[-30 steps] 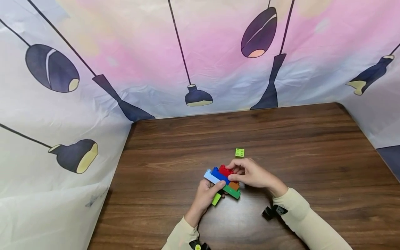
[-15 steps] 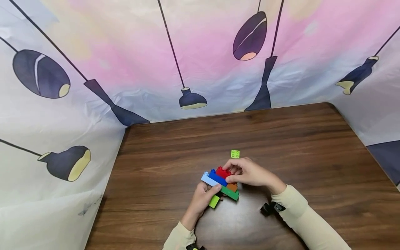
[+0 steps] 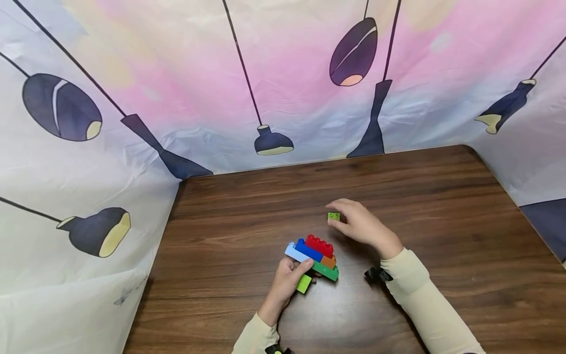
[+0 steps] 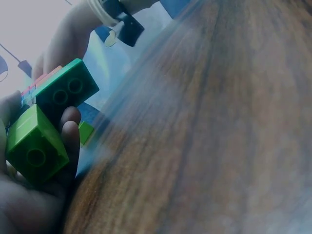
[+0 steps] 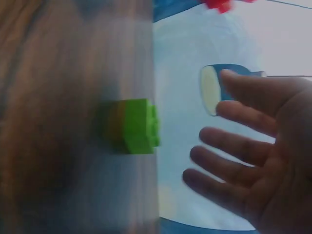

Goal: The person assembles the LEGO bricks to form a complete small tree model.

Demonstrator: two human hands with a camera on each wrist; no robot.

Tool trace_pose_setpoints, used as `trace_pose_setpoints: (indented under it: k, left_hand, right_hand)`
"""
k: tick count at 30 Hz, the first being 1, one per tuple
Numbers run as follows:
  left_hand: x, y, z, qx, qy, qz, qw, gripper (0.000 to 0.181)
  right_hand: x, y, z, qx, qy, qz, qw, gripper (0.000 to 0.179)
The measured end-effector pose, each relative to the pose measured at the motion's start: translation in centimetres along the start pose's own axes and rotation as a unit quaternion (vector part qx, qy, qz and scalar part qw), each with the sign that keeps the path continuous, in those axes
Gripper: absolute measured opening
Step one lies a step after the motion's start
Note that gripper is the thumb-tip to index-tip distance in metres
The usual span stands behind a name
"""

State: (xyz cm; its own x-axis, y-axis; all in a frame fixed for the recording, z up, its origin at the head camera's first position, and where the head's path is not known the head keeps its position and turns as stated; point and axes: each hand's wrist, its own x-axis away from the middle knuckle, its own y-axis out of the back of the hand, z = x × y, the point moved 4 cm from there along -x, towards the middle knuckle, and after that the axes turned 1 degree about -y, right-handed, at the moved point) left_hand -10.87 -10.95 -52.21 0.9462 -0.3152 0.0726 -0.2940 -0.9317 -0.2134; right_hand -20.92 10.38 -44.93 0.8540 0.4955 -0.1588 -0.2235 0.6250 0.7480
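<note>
My left hand (image 3: 288, 281) grips a stack of joined toy building bricks, its thumb across the front. A red brick (image 3: 319, 245) tops the stack, above a blue brick (image 3: 308, 250) and an orange brick (image 3: 328, 262). Below those run a light blue brick (image 3: 295, 253) and a green brick (image 3: 325, 272), with a lime brick (image 4: 36, 146) at the bottom. My right hand (image 3: 363, 225) is spread over a loose lime brick (image 3: 333, 216) on the table. In the right wrist view a gap shows between its fingers (image 5: 229, 161) and that loose brick.
A brown wood-grain table (image 3: 247, 206) lies under both hands. Behind and at the sides hangs a pastel cloth (image 3: 190, 88) printed with dark lamps. Dark devices are strapped to both wrists, one of them the right wrist camera (image 3: 378, 275).
My right hand has let go of the red brick on the stack and moved away from me to the loose lime brick. My left hand keeps its grip in about the same place.
</note>
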Motion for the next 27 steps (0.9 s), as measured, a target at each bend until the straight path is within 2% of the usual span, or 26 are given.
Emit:
trace_pose_setpoints:
  k: [4,8,21,27]
  left_hand:
    - [0.1,0.0,0.0,0.005,0.005,-0.002,1.0000,0.036]
    - [0.2,0.0,0.0,0.008,0.009,-0.002,0.9999,0.037]
    - [0.3,0.1,0.1,-0.001,0.010,-0.002,1.0000,0.039]
    - [0.2,0.1,-0.1,0.005,0.004,0.001,1.0000,0.038]
  right_hand:
    - [-0.1,-1.4,-0.8,0.047,-0.022,0.042,0.9978,0.044]
    - [0.2,-2.1,-1.1,0.055,-0.034,0.068,0.9956,0.045]
    - [0.6,-3.0,-0.9,0.065,-0.004,0.050,0.9967,0.027]
    - [0.5,-3.0,-0.7,0.024,0.025,0.048,0.9983,0.021]
